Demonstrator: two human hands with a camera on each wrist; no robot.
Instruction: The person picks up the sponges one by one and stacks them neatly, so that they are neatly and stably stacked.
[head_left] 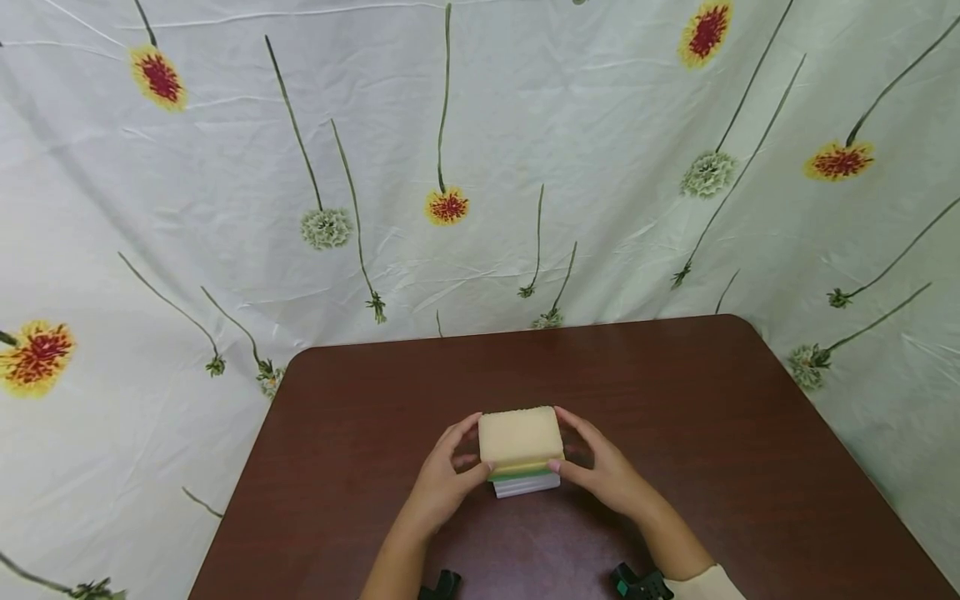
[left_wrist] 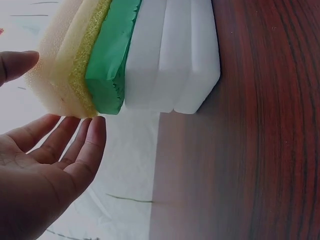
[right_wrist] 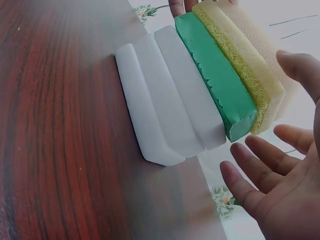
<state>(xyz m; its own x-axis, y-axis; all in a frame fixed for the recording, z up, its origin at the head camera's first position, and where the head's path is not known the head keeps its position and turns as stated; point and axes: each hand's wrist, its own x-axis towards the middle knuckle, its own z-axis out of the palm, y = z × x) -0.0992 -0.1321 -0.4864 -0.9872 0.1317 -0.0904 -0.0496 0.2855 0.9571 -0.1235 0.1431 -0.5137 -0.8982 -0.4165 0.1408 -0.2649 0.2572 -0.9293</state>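
Observation:
A stack stands on the table in front of me: three white blocks (left_wrist: 172,55) at the bottom, a green block (right_wrist: 217,75) over them, then a cream sponge with a rough yellow face (right_wrist: 235,62). A pale beige sponge (head_left: 520,435) lies on top. My left hand (head_left: 441,479) holds the top sponge at its left end, thumb at the front corner and index finger at the back. At the right end my right hand (head_left: 611,471) holds it the same way. The lower fingers of both hands spread loosely beside the stack.
The brown wood-grain table (head_left: 360,442) has rounded far corners. Behind it hangs a white cloth (head_left: 495,100) printed with flowers. Black wrist devices (head_left: 641,583) show at the bottom edge of the head view.

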